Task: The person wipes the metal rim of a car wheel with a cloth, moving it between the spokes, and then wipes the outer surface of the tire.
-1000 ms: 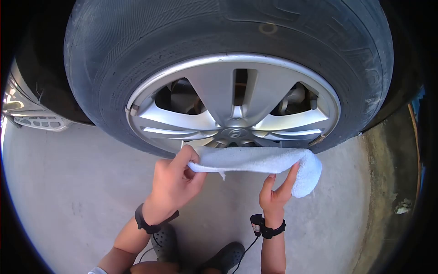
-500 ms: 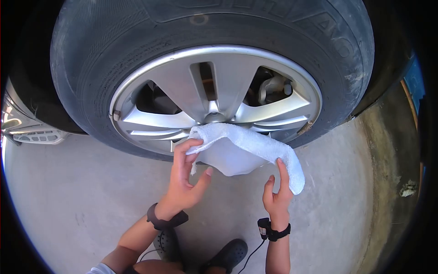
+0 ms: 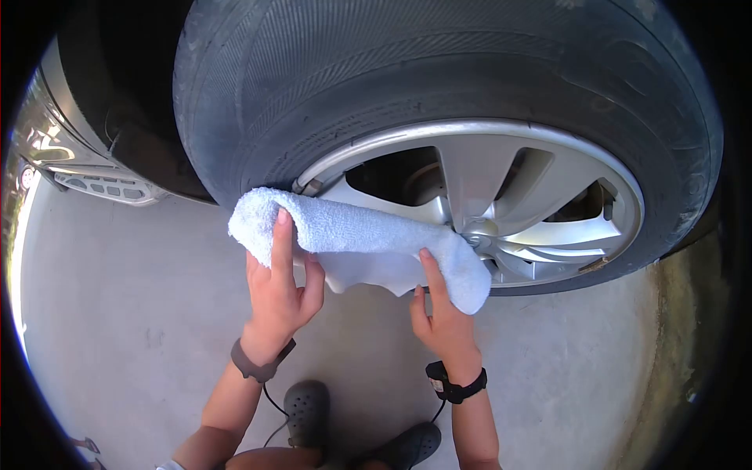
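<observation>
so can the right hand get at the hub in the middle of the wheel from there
Probably yes: the right hand is close below the hub, though the end of the cloth at its fingers lies partly between them, so it may need to reach around.

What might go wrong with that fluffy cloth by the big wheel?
The cloth might slip, since the left hand and right hand seem to hold it only lightly. Its dangling edge could fall onto the dusty-looking floor. It might also snag on the wheel's spokes.
</observation>
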The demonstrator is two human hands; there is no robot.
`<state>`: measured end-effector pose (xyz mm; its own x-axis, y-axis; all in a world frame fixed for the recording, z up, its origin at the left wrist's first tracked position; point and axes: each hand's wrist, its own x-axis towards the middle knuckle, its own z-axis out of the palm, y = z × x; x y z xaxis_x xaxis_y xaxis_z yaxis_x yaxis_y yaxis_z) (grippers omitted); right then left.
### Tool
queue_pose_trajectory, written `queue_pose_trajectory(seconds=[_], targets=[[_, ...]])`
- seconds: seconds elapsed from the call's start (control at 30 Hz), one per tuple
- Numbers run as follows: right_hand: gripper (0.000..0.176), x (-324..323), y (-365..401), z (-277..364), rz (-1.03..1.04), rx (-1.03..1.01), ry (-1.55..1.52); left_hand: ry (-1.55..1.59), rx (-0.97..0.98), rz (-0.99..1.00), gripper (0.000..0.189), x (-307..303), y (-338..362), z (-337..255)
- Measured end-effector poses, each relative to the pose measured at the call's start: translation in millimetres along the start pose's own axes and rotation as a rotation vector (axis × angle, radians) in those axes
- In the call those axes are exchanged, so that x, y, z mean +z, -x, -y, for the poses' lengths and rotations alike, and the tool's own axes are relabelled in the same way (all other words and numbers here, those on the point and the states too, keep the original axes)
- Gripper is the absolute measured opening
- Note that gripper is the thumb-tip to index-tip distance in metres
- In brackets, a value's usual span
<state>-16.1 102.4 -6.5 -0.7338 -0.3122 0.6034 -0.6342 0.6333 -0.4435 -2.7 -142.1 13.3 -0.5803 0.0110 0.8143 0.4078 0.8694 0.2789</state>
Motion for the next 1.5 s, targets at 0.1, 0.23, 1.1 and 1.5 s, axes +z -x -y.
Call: queue_pose_trajectory(seconds=[0.1,0.23,1.1,1.5], targets=[[0.064,10,-2,1,0.005,-0.039,0.012,-0.058,0.012,0.025,0.079,-6,-3,6],[0.066,-4,9,-10,0.034,-0.001,0.077,-0.158,-0.015,0.056,0.080,15,-2,-13],[0.071,-18,23,-7,0.173,0.204,-0.001,-0.166,-0.145,0.259,0.089,29,14,-39],[0.071,-60,70,-41,0.218,0.284,0.095,-0.075,-0.095,0.316,0.078,110,63,-66]])
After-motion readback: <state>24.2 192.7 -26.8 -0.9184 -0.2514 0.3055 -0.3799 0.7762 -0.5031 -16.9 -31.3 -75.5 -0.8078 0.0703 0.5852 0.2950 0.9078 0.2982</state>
